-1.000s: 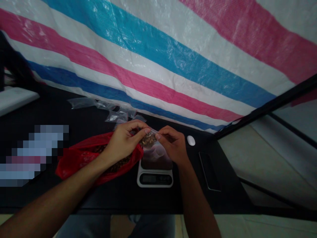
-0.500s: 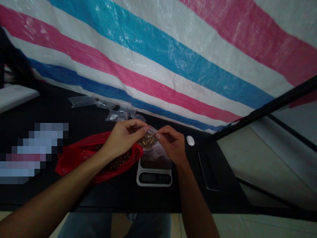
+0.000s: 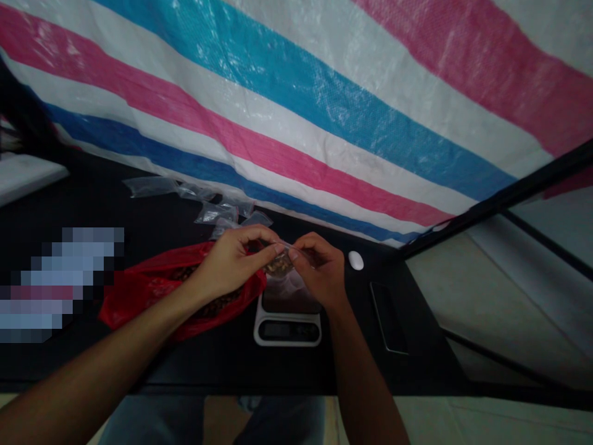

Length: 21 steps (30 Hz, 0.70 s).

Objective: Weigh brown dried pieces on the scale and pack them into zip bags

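Fingers [image 3: 277,248] of the left hand [image 3: 227,262] and right hand [image 3: 319,269] pressed together, red plastic bag [image 3: 139,296] laid left of a white digital scale [image 3: 287,324], small clear bag [image 3: 280,267] of brown pieces pinched just above the scale, scale display [image 3: 288,331] too dark to read

A black table [image 3: 60,210] carries a digital kitchen scale [image 3: 287,331] at lower centre, with a red plastic bag [image 3: 134,296] just left of it. Small clear plastic bags [image 3: 151,186] lie scattered toward the table's far edge, and a small white oval object [image 3: 356,260] sits right of centre.
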{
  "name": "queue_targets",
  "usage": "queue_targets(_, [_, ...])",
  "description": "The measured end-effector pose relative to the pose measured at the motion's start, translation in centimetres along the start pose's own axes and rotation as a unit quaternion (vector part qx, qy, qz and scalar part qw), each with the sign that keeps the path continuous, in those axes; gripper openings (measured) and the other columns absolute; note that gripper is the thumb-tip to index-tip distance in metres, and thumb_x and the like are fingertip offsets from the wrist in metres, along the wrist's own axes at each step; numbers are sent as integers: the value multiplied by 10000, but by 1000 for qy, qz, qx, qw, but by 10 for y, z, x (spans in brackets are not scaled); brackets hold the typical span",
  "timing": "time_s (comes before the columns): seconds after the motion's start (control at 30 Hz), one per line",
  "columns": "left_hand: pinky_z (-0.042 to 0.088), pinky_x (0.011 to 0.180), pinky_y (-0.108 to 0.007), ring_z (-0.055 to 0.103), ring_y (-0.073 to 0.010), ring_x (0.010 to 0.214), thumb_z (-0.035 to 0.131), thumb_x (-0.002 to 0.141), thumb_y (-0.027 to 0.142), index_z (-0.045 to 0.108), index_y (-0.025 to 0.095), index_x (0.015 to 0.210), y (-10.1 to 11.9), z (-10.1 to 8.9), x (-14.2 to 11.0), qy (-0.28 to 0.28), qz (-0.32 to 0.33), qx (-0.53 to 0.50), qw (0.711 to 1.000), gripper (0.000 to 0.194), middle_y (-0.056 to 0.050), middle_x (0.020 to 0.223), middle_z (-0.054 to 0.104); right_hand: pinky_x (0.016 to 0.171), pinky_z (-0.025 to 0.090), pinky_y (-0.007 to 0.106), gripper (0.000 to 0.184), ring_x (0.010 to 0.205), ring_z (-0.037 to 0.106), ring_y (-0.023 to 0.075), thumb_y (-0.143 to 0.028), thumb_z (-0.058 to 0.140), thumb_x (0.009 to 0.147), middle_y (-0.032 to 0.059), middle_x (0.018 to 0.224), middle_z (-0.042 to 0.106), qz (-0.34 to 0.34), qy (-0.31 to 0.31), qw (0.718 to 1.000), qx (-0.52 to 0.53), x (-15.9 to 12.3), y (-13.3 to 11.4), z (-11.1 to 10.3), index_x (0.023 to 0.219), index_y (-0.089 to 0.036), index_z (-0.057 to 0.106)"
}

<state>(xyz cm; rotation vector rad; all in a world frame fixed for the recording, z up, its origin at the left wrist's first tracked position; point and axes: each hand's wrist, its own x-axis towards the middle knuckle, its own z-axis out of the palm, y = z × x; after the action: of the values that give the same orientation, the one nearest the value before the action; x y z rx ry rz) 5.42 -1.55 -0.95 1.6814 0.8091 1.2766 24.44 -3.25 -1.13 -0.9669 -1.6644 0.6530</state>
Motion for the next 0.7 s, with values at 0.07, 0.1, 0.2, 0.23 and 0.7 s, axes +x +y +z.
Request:
queue_targets(0.07, [544, 741, -246, 700, -157, 776, 726, 883, 312, 754, 165, 806, 0, -1, 0, -2, 6, 5, 1000, 169, -29, 831, 765, 591, 428, 268, 111, 663, 547, 132, -267, 701, 874, -3, 750, 622, 2, -4, 1000, -7, -1, -1, 2, 780, -215, 674])
queue_targets(0.1, [547, 742, -249, 700, -158, 774, 728, 878, 309, 752, 165, 804, -1, -1, 0, -3, 8, 8, 1000, 164, -31, 830, 764, 593, 432, 272, 112, 664, 550, 134, -273, 697, 875, 0, 756, 624, 5, -5, 1000, -12, -1, -1, 3, 781, -216, 673])
queue_targets(0.2, [553, 749, -256, 702, -163, 775, 732, 865, 300, 756, 168, 811, -3, -1, -1, -7, 12, 16, 1000, 145, -36, 836, 767, 612, 444, 288, 121, 677, 559, 143, -277, 681, 880, 8, 764, 627, 10, -9, 999, -31, -2, -3, 4, 773, -222, 666])
queue_targets(0.23, [556, 756, -258, 704, -165, 781, 732, 863, 302, 758, 170, 815, -3, 0, -1, -7, 12, 20, 1000, 143, -38, 845, 770, 613, 442, 292, 125, 677, 557, 145, -274, 678, 880, 8, 761, 624, 8, -11, 999, -38, -2, -4, 4, 767, -224, 662])
queue_targets(0.7, [535, 791, -273, 699, -191, 845, 672, 916, 372, 769, 190, 845, 5, -12, 5, 14, 10, 75, 997, 217, -37, 884, 768, 607, 428, 282, 146, 680, 562, 142, -309, 713, 904, 4, 756, 638, 16, -5, 998, -60, 1, -1, -6, 790, -220, 726])
